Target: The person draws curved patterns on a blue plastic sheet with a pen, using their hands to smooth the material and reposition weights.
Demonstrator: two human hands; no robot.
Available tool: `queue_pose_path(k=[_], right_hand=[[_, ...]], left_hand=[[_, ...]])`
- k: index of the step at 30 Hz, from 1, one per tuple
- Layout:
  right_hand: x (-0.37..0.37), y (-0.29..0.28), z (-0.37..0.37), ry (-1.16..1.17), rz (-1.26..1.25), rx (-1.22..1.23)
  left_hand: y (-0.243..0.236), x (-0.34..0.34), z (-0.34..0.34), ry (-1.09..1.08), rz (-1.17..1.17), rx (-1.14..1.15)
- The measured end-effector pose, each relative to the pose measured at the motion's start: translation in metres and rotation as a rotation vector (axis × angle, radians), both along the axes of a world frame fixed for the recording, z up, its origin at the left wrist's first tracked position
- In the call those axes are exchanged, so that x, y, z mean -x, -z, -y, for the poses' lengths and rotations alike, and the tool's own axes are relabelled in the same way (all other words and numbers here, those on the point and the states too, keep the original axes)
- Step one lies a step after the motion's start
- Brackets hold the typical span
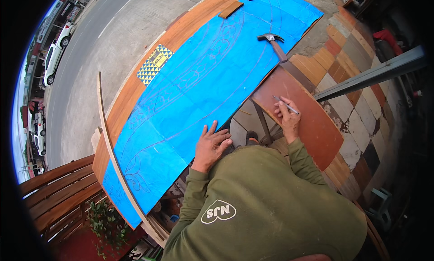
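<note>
Fingers apart, my left hand point(210, 147) rests near the close edge of a large blue sheet point(203, 107). Curved lines and scroll-like patterns are drawn across the sheet, which lies over a long wooden board point(118, 103). My right hand point(288, 118) is closed on a slim grey pen or pencil point(289, 106); which of the two I cannot tell. It is over a reddish-brown panel point(312, 130), right of the sheet. Farther up, a claw hammer point(276, 47) lies with its head on the sheet.
Two small wood blocks point(231, 9) lie on the far end. A patterned blue-and-yellow booklet point(154, 64) lies on the board's far side. A long thin wood strip point(108, 143) crosses the left end. A metal bar point(370, 75) juts in at right, above patchwork tiles.
</note>
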State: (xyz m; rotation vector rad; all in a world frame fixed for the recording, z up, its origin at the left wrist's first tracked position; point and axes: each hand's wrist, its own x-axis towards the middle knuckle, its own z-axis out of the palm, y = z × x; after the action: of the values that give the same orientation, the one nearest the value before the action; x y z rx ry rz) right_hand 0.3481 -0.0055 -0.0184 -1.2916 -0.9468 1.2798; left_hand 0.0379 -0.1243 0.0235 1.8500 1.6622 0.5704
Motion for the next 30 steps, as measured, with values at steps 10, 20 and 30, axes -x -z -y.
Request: queue_pose_path(k=[10, 20, 30], right_hand=[[0.000, 0.006, 0.001, -0.024, 0.021, -0.046], [0.000, 0.011, 0.000, 0.013, 0.053, -0.022], [0.011, 0.008, -0.002, 0.066, 0.160, -0.077]], left_hand=[[-0.007, 0.010, -0.004, -0.064, 0.194, 0.114], [-0.010, 0.019, -0.012, -0.149, 0.478, 0.111], [0.005, 0.050, -0.033, -0.198, 0.740, 0.172]])
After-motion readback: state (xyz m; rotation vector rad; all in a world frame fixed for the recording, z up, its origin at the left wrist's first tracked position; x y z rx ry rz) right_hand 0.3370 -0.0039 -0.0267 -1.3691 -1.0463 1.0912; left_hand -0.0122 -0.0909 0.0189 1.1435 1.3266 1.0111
